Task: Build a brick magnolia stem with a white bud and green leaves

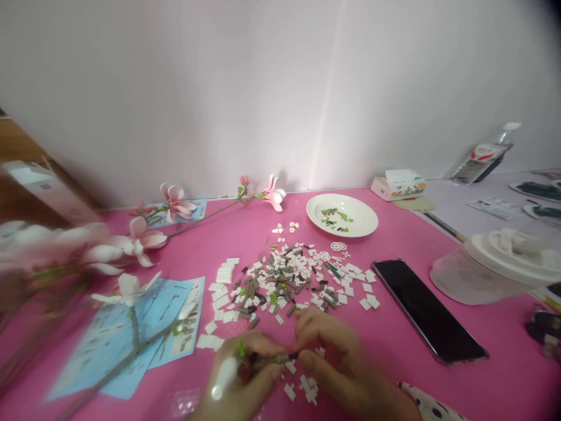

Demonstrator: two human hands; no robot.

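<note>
My left hand [252, 380] is closed around a short brown toy-brick branch [270, 360] with a white bud [225, 376] and a bright green leaf [241, 347] on it. Thumb and fingers of my right hand [335, 359] pinch a small dark brick piece [294, 355] at the branch's right end; whether the two are fully joined I cannot tell. Just beyond my hands spreads a pile of loose bricks [280, 280] in white, brown, dark and green. Several white pieces [309, 386] lie on the pink table between and below my hands.
Blue instruction sheets [184, 298] and brick magnolia branches [144, 345] occupy the left side. A white plate [370, 222] with green pieces stands behind the pile. To the right are a black phone [427, 310], a lidded plastic tub [460, 280], a tissue pack [398, 186] and a bottle [484, 155].
</note>
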